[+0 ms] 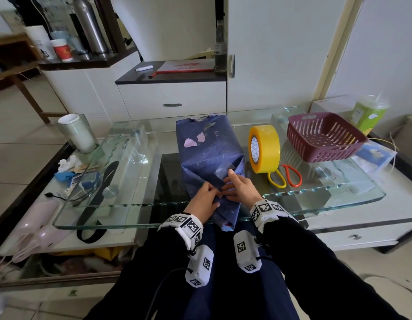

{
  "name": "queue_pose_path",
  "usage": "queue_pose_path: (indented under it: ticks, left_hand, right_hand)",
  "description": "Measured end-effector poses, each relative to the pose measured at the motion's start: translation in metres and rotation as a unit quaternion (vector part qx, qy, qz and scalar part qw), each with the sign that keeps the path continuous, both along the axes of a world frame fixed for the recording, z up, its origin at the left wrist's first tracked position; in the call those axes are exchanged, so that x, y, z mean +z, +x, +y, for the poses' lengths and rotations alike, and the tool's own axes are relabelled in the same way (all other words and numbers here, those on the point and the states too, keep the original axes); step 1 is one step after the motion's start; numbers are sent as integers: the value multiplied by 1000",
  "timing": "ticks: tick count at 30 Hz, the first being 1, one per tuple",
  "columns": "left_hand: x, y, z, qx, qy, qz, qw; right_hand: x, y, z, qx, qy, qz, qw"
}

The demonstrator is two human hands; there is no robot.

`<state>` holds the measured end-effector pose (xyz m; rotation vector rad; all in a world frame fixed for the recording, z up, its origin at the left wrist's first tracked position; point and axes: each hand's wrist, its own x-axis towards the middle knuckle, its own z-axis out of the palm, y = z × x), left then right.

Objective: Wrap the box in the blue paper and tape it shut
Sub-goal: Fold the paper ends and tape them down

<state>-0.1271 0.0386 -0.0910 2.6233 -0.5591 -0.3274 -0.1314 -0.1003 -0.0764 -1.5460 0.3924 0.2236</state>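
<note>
The box (207,144) lies on the glass table (327,197), covered in dark blue paper with small torn patches on top. At its near end the paper (225,213) hangs in loose flaps over the table's front edge. My left hand (203,199) pinches a fold of that paper from the left. My right hand (240,187) presses a flap against the box's near face, thumb pointing up. A yellow tape roll (265,148) stands on edge right of the box. Scissors (284,177) with yellow and orange handles lie just in front of the roll.
A maroon plastic basket (325,137) sits at the right, a green carton (367,116) behind it. A glass jar with a white roll (76,135) stands at the far left. Clutter lies on the lower shelf (82,176). A white cabinet (172,100) stands behind the table.
</note>
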Motion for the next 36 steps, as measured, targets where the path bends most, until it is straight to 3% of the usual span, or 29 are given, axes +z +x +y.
queue_pose_path:
  ticks: [10, 18, 22, 36]
  left_hand:
    - [-8, -6, 8, -20, -28, -27, 999]
    - [-14, -6, 8, 22, -96, -31, 995]
    - [-16, -3, 12, 37, -98, -41, 994]
    - [-15, 2, 8, 68, -106, -19, 992]
  right_hand:
    - [-7, -7, -7, -44, -163, -70, 983]
    - [-10, -10, -11, -33, -143, -112, 983]
    - [-8, -8, -8, 6, -171, -113, 979]
    - [-1, -5, -6, 64, -111, -91, 988]
